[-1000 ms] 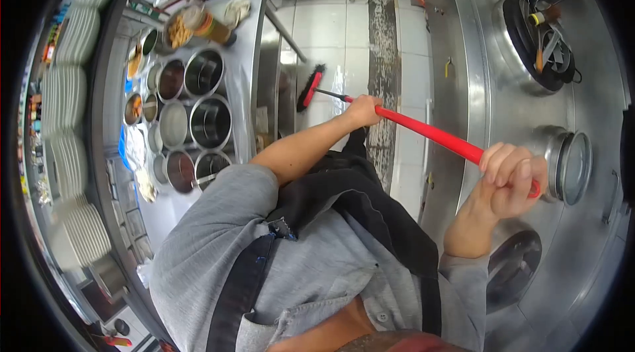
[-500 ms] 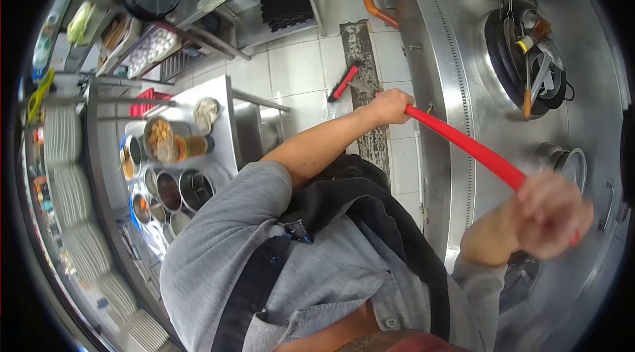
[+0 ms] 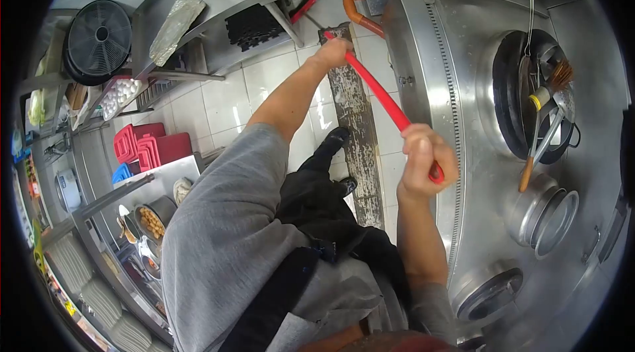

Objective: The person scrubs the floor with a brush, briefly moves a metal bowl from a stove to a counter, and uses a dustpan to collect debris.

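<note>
I hold a broom [image 3: 381, 92] by its long red handle, which slants across my front. Lower down the pole, my left hand [image 3: 333, 53] is closed around it with the arm stretched forward. My right hand [image 3: 428, 161] is wrapped around the top end, near the edge of the steel cooking range. The broom's red head with dark bristles [image 3: 305, 6] is on the tiled floor, close to the leg of a steel table [image 3: 286, 23]. A worn, paint-flecked strip [image 3: 354, 133] runs along the floor beneath the handle.
On the right, the steel range [image 3: 473, 206] carries a wok with utensils [image 3: 512, 97] and several metal pots [image 3: 522, 213]. An orange pipe [image 3: 357, 11] bends near the floor ahead. To the left are a black fan [image 3: 99, 41], red bins [image 3: 165, 150] and stacked plates [image 3: 73, 263].
The broom head has moved forward, away from me, to the table leg. My left hand went forward with it; my right hand came inward and forward. The view has shifted.
</note>
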`<action>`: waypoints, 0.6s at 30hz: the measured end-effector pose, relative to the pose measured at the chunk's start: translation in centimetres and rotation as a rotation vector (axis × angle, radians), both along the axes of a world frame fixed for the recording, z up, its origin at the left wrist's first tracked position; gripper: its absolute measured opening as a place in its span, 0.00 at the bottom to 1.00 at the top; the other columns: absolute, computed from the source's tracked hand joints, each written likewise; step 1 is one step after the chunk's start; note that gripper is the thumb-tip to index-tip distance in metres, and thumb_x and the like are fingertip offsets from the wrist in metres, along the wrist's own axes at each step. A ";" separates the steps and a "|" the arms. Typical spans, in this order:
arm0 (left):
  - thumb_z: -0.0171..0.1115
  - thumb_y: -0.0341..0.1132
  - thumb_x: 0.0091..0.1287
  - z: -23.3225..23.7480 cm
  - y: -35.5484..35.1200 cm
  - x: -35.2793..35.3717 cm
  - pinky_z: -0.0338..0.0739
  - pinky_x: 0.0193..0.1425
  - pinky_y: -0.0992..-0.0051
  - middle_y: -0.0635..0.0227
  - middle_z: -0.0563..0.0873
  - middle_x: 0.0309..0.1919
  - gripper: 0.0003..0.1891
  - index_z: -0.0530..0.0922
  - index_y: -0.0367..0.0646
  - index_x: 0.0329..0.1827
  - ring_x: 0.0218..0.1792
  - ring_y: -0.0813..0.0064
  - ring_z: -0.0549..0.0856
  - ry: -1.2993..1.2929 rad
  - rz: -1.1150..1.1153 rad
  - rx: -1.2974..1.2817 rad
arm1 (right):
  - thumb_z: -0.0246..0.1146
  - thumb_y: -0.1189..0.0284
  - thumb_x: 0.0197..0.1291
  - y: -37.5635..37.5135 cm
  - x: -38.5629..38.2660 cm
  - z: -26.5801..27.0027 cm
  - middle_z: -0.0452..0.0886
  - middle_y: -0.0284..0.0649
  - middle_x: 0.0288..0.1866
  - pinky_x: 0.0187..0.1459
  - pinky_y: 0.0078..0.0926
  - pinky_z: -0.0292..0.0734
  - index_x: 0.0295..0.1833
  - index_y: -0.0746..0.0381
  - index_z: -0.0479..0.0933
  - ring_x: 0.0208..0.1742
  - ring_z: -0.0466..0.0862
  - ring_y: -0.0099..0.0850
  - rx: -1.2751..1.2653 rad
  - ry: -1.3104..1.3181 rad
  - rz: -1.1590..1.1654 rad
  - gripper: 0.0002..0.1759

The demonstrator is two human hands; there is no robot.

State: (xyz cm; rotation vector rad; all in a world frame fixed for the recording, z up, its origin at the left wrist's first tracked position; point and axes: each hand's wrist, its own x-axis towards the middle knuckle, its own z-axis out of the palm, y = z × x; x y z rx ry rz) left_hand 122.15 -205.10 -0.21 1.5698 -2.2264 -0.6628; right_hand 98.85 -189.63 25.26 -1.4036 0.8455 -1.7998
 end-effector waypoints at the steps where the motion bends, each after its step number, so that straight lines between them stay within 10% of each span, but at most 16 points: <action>1: 0.65 0.31 0.49 -0.3 -0.1 -0.5 0.76 0.47 0.59 0.54 0.82 0.30 0.06 0.77 0.40 0.26 0.40 0.52 0.82 0.011 -0.003 0.009 | 0.56 0.83 0.57 -0.9 0.3 0.0 0.73 0.45 0.17 0.25 0.38 0.75 0.22 0.65 0.62 0.19 0.74 0.35 0.039 0.035 0.072 0.14; 12: 0.63 0.36 0.59 12.4 6.5 -11.5 0.75 0.44 0.59 0.57 0.80 0.28 0.11 0.74 0.39 0.24 0.36 0.53 0.80 0.329 -0.052 0.014 | 0.57 0.71 0.58 1.3 -6.3 16.7 0.65 0.33 0.15 0.17 0.23 0.72 0.21 0.61 0.62 0.15 0.71 0.26 -0.264 0.109 0.149 0.16; 18: 0.64 0.32 0.54 10.6 5.1 -8.9 0.75 0.48 0.60 0.56 0.82 0.31 0.07 0.76 0.39 0.27 0.40 0.54 0.81 0.226 -0.003 -0.048 | 0.57 0.73 0.58 5.4 -2.8 12.9 0.66 0.34 0.17 0.19 0.24 0.68 0.21 0.61 0.62 0.17 0.69 0.28 -0.017 0.197 -0.074 0.15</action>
